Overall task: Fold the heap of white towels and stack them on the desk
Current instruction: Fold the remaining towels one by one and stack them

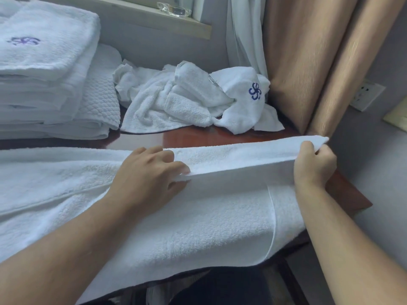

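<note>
Towel long axis runs L–R under both hands; right hand pinches its raised end, left hand grips fold mid-length, nearer the stack.

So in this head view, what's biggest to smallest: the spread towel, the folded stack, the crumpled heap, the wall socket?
1. Spread towel, though it's nearest the camera.
2. Folded stack and crumpled heap look alike; the stack is cut off, so unranked.
3. Wall socket.
</note>
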`<move>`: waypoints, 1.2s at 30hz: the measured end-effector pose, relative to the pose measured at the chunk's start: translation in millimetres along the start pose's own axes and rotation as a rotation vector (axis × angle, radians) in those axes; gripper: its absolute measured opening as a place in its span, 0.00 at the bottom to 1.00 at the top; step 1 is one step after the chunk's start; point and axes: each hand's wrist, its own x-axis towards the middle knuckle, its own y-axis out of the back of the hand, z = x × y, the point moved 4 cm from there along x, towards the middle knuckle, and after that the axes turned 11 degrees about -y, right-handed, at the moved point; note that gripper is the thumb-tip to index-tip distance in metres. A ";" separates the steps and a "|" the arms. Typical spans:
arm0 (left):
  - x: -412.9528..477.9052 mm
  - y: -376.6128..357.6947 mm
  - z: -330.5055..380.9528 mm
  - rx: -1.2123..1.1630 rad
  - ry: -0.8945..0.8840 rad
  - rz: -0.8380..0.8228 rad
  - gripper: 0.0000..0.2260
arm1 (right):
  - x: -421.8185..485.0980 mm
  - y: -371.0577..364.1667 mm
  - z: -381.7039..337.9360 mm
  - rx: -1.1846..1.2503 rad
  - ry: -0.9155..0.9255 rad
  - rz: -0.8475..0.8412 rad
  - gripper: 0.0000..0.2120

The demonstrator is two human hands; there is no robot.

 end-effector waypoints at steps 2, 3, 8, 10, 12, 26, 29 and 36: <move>0.3 2.3 1.8 -0.022 -0.020 0.028 0.06 | -3.6 5.8 -2.9 0.054 0.068 0.070 0.10; 0.5 2.7 2.8 -0.032 -0.035 0.033 0.06 | -6.3 7.4 -5.1 0.051 0.117 0.087 0.11; -1.3 1.6 2.9 -0.089 -0.031 -0.022 0.07 | -9.5 3.6 -3.9 -0.015 0.122 0.004 0.08; -2.1 0.7 1.7 -0.129 -0.010 -0.065 0.06 | -12.4 2.8 -3.3 -0.155 0.115 0.042 0.11; -2.8 0.3 2.3 -0.153 -0.008 -0.094 0.05 | -19.9 6.1 -10.6 -0.368 0.169 0.160 0.20; -55.9 39.7 -44.8 0.173 0.190 -0.222 0.17 | -109.3 -53.5 -40.5 -1.013 0.319 -0.608 0.20; -79.5 63.1 -61.6 0.230 0.266 -0.238 0.19 | -173.0 -71.5 -76.5 -0.782 0.532 -0.747 0.18; -154.8 123.4 -98.2 0.310 0.474 -0.325 0.25 | -316.7 -99.1 -114.3 -0.551 0.896 -1.072 0.23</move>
